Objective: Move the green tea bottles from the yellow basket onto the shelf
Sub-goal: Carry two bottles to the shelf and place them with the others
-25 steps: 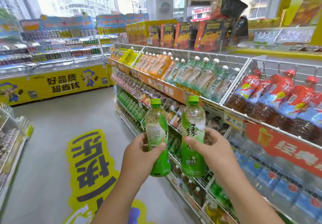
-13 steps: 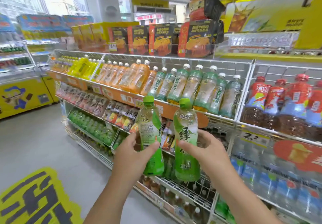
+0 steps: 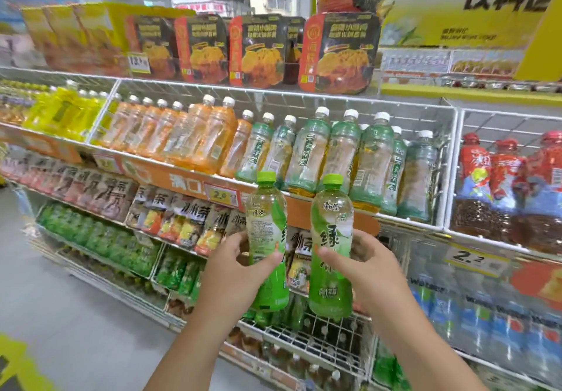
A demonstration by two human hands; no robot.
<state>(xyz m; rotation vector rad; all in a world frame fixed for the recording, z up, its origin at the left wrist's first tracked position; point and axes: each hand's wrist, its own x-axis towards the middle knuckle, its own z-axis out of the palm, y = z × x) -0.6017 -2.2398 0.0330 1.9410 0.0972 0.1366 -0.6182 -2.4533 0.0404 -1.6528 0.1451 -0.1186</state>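
Note:
I hold two green tea bottles upright in front of the drinks shelf. My left hand (image 3: 235,272) grips the left green tea bottle (image 3: 266,229), which has a green cap and a white text label facing me. My right hand (image 3: 369,266) grips the right green tea bottle (image 3: 331,238), whose label shows large green characters. Both bottles hang just below the orange-fronted wire shelf (image 3: 182,177), in front of a row of white-capped green bottles (image 3: 337,153). The yellow basket is out of view.
Orange drink bottles (image 3: 188,138) and yellow ones (image 3: 60,114) fill the shelf's left part, red-labelled dark drinks (image 3: 498,184) its right compartment. Boxed foods (image 3: 258,50) stand on top. Lower wire racks (image 3: 307,342) hold more bottles. Grey floor (image 3: 60,314) lies to the left.
My view has swung right and closer to the shelf. Both hands have kept their grip and carried the two bottles towards the shelf front.

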